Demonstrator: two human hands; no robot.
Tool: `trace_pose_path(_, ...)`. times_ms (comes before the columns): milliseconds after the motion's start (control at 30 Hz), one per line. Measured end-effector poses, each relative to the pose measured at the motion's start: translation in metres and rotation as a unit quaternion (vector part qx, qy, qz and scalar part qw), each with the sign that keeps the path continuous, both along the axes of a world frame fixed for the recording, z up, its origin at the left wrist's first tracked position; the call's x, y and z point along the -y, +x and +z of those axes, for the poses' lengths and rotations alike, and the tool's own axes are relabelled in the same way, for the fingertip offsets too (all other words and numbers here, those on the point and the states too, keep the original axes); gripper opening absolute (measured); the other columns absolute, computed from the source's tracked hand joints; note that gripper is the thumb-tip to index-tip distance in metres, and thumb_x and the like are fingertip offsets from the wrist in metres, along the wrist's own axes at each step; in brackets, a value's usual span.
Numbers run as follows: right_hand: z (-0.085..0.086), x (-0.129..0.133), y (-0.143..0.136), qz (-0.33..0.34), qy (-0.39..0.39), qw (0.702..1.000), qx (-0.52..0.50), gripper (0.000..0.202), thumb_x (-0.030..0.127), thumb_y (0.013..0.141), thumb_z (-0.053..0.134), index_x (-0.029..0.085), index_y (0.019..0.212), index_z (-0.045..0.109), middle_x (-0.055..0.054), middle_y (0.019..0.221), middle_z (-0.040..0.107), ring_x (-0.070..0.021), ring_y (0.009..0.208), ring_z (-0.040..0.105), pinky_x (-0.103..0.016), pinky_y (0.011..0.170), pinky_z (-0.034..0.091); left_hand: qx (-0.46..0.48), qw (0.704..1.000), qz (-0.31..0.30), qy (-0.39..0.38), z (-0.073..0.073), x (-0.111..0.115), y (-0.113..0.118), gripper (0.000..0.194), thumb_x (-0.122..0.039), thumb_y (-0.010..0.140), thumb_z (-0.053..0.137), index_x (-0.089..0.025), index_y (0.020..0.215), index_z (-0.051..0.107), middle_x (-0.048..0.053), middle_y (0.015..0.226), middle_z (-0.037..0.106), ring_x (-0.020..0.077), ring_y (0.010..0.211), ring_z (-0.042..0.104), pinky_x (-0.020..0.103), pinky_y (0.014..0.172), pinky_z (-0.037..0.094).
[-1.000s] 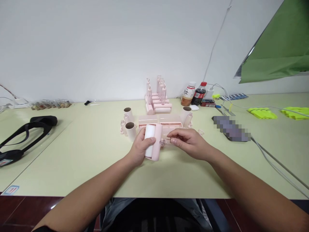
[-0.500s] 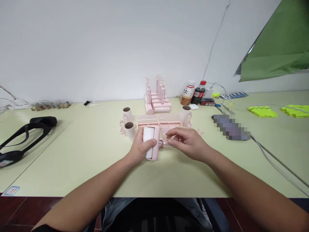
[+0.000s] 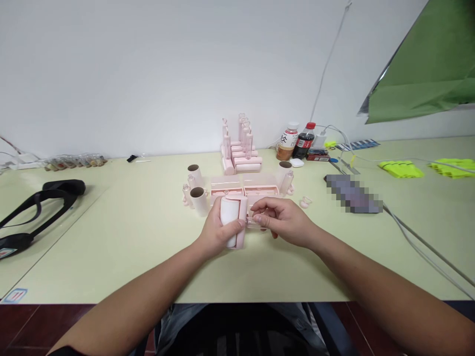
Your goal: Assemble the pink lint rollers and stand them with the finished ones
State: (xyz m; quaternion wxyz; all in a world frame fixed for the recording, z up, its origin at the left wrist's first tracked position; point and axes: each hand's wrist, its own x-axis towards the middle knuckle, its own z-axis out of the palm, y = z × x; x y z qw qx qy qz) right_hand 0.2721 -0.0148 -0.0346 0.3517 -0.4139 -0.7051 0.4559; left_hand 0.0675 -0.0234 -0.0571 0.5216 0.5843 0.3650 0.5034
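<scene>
Head view: L hand (image 3: pixel 218 228) has its fingers wrapped round the pink-and-white roller (image 3: pixel 230 217), thumb on the pink side – roller's held up over the counter (image 3: pixel 122 237), in front of 2 pink cases (image 3: pixel 261 191). R hand (image 3: pixel 287 220) is just beside it, thumb & fingers pinching a clear handle (image 3: pixel 255 224) at the roller's R edge. White tubes (image 3: pixel 199 203) stand either side of the cases – more rollers (image 3: pixel 248 166) w/ upright handles sit nr. the wall (image 3: pixel 166 74).
</scene>
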Motion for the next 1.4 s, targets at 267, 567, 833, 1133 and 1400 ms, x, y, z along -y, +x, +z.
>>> trace_pose_path(267,0.006,-0.006,-0.001,-0.033,0.086,0.996,-0.019,0.028,0.044,0.085,0.061,0.017,0.091,0.065,-0.006,0.084,0.068,-0.0189,0.075,0.063,-0.031,0.065,0.051,0.039,0.999,-0.020,-0.028,0.001,0.001,0.003,0.052,-0.032,0.070,0.075,-0.021,0.113,0.048,0.003,0.090,0.064,0.0197,0.075,0.061,0.034,0.071,0.050)
trace_pose_path(567,0.028,-0.052,0.101,-0.307,0.015,0.865,0.396,0.028,0.048,0.072,0.065,0.021,0.067,0.060,-0.003,0.061,0.059,-0.0177,0.053,0.051,-0.028,0.049,0.030,0.171,0.980,-0.007,-0.100,0.020,0.000,0.004,0.041,-0.029,0.069,0.073,-0.018,0.101,0.050,0.002,0.075,0.066,0.0200,0.059,0.065,0.036,0.057,0.055)
trace_pose_path(833,0.010,-0.064,0.114,-0.178,-0.069,0.865,0.465,0.018,0.034,0.063,0.070,0.020,0.063,0.059,-0.005,0.067,0.064,-0.0198,0.060,0.055,-0.028,0.049,0.031,0.189,0.976,-0.001,-0.109,0.016,-0.002,0.004,0.040,-0.029,0.068,0.074,-0.017,0.100,0.055,0.003,0.074,0.068,0.0186,0.056,0.065,0.033,0.054,0.055)
trace_pose_path(1133,0.029,-0.033,0.079,0.016,-0.056,0.997,-0.060,0.041,0.048,0.076,0.071,0.021,0.062,0.042,0.002,0.055,0.053,-0.0134,0.049,0.049,-0.028,0.049,0.038,0.210,0.969,0.014,-0.126,0.016,-0.002,0.004,0.046,-0.029,0.064,0.075,-0.018,0.101,0.049,0.002,0.075,0.067,0.0196,0.055,0.065,0.034,0.052,0.055)
trace_pose_path(1400,0.019,-0.026,0.060,0.150,-0.088,0.976,-0.129,0.040,0.047,0.083,0.069,0.018,0.065,0.048,0.000,0.060,0.057,-0.0129,0.049,0.056,-0.027,0.049,0.042,0.218,0.966,-0.055,-0.129,0.017,-0.001,0.003,0.042,-0.030,0.068,0.073,-0.017,0.103,0.054,0.002,0.074,0.064,0.0184,0.060,0.064,0.037,0.060,0.055)
